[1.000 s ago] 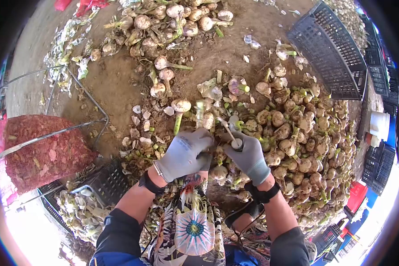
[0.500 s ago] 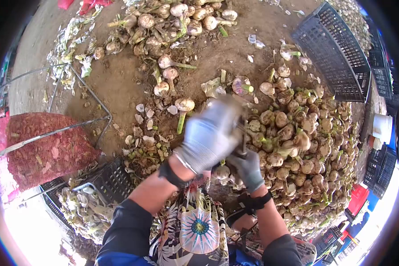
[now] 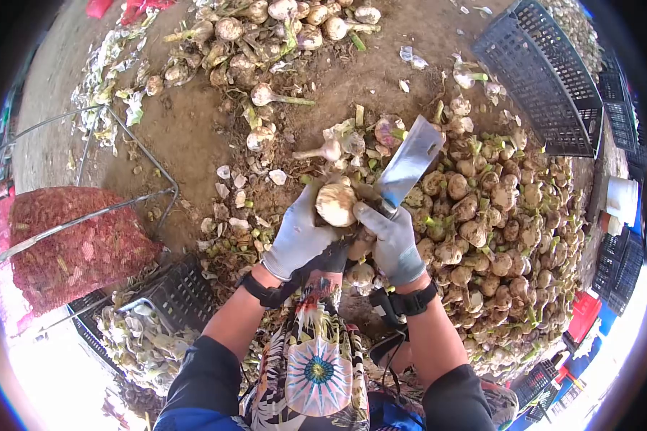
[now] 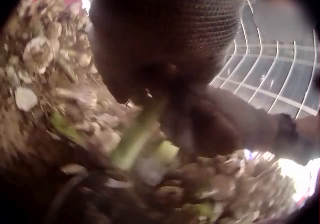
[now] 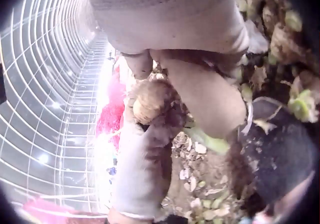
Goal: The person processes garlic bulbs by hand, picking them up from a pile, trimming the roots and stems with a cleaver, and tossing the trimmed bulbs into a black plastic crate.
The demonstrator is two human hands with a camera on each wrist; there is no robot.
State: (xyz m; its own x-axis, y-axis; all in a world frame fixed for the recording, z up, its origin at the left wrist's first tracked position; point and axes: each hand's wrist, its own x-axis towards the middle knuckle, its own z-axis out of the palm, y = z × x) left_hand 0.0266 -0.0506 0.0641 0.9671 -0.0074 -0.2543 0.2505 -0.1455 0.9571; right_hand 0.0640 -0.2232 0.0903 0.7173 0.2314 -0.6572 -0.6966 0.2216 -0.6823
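Note:
In the head view my gloved left hand (image 3: 298,233) holds a pale garlic bulb (image 3: 336,205) up in front of my body. My gloved right hand (image 3: 395,241) grips a knife (image 3: 411,161), its broad blade pointing away and to the right, while the thumb lies against the bulb's side. The right wrist view shows the garlic bulb (image 5: 150,101) between both gloves. Below the left hand (image 4: 165,44) in its wrist view a green stem (image 4: 137,134) sticks down. Just beyond the hands lies another garlic bulb (image 3: 329,149) with its stem to the left.
A large garlic heap (image 3: 489,244) spreads on the right, with a second pile (image 3: 280,29) at the far side. A black crate (image 3: 539,79) stands tilted at upper right. On the left are a red mesh sack (image 3: 83,244), a metal frame (image 3: 140,154) and another black crate (image 3: 176,294).
My left hand swept out to the right and came back, now with a bulb. The green-stemmed bulb in front of it has left its place. The knife blade has swung into plain view.

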